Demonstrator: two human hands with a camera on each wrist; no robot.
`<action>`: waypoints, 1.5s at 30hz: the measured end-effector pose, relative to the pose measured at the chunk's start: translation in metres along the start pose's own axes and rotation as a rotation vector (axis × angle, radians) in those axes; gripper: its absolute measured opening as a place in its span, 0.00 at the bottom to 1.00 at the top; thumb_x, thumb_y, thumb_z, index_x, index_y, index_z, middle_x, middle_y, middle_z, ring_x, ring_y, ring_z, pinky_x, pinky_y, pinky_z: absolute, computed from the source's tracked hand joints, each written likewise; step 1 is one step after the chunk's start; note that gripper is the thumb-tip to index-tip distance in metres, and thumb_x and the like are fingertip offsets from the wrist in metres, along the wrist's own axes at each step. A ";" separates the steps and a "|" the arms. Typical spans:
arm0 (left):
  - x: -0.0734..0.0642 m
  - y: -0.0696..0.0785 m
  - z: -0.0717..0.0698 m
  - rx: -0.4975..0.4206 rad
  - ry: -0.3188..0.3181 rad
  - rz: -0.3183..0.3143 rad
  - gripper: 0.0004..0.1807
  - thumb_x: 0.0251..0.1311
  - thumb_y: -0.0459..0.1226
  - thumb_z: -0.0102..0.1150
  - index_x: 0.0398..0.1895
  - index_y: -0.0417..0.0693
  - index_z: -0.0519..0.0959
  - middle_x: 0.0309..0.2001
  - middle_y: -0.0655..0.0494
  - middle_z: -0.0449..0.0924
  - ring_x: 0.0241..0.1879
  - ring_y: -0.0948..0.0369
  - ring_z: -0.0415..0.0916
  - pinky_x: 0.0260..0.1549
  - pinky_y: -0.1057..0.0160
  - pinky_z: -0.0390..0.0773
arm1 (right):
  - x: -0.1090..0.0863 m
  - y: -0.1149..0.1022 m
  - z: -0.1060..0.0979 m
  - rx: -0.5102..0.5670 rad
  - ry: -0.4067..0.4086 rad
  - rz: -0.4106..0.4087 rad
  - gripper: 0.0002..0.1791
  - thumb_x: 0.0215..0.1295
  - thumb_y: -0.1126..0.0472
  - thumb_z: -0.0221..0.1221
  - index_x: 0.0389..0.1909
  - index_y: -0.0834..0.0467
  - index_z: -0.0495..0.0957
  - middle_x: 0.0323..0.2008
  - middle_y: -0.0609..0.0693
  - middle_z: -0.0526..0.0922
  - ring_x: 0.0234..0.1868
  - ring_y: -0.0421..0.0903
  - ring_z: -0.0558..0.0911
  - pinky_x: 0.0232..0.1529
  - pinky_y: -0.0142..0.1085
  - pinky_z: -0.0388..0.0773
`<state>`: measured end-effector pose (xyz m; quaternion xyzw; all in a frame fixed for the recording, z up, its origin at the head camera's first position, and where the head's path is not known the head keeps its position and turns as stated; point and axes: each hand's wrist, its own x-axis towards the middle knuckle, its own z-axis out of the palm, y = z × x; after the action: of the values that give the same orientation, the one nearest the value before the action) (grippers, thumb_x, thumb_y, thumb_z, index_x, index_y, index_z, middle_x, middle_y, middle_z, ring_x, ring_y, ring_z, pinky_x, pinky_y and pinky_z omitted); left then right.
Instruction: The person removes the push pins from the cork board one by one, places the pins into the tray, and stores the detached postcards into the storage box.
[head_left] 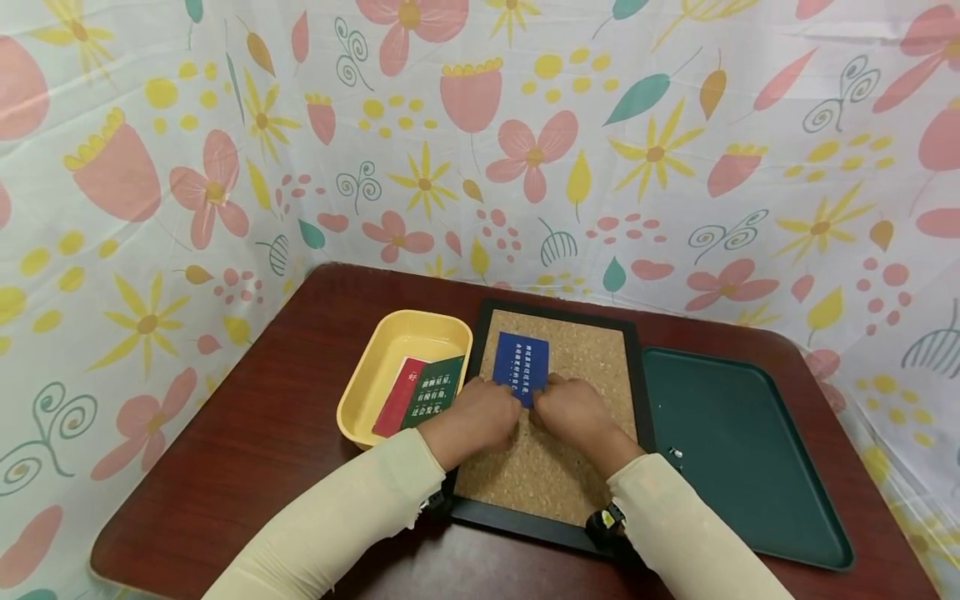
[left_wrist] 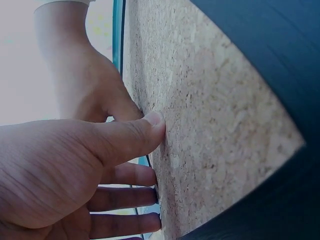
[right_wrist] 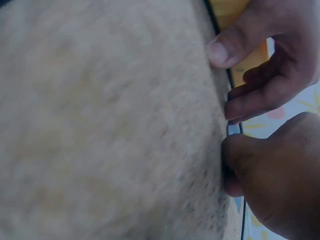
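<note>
A blue card with white lettering lies on the cork board inside its black frame. My left hand is at the card's near left corner. Its thumb and fairly straight fingers touch the board in the left wrist view. Close beside it, my right hand touches the near right corner, its fingers bent. Whether the right fingertips pinch something small is hidden in the right wrist view, where the back of the right hand covers them.
A yellow basket at the left holds a red card and a green card. Right of the board lies a dark green tray with a few small shiny pieces near its left edge. Patterned cloth hangs behind the brown table.
</note>
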<state>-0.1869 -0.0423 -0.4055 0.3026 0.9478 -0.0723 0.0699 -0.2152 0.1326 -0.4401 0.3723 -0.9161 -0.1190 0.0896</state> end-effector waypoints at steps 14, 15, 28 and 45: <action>0.001 -0.003 0.002 0.009 0.005 -0.005 0.11 0.58 0.49 0.71 0.35 0.54 0.87 0.39 0.57 0.85 0.35 0.58 0.80 0.43 0.54 0.79 | -0.005 0.006 0.000 0.017 -0.046 0.015 0.03 0.68 0.62 0.66 0.35 0.57 0.84 0.28 0.49 0.83 0.34 0.46 0.78 0.33 0.41 0.81; 0.001 -0.003 0.002 0.010 0.005 -0.004 0.11 0.58 0.49 0.71 0.35 0.54 0.87 0.40 0.57 0.85 0.35 0.58 0.80 0.43 0.54 0.79 | -0.005 0.007 -0.001 0.049 -0.066 0.043 0.04 0.68 0.60 0.66 0.36 0.56 0.84 0.29 0.48 0.84 0.35 0.46 0.79 0.33 0.42 0.81; 0.002 -0.003 0.003 -0.004 -0.010 -0.001 0.12 0.59 0.50 0.71 0.36 0.54 0.87 0.40 0.57 0.85 0.35 0.59 0.79 0.42 0.54 0.79 | -0.001 0.009 -0.001 0.262 -0.093 0.176 0.07 0.71 0.56 0.63 0.33 0.52 0.83 0.28 0.45 0.83 0.35 0.45 0.81 0.32 0.45 0.80; 0.000 0.000 0.004 0.011 0.016 -0.012 0.10 0.60 0.49 0.69 0.36 0.54 0.88 0.38 0.58 0.84 0.33 0.59 0.79 0.43 0.54 0.79 | 0.001 0.007 0.000 0.476 -0.139 0.281 0.14 0.72 0.57 0.61 0.23 0.51 0.75 0.18 0.42 0.72 0.20 0.40 0.69 0.21 0.37 0.65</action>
<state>-0.1869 -0.0431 -0.4096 0.2979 0.9497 -0.0757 0.0599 -0.2206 0.1368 -0.4381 0.2431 -0.9648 0.0879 -0.0477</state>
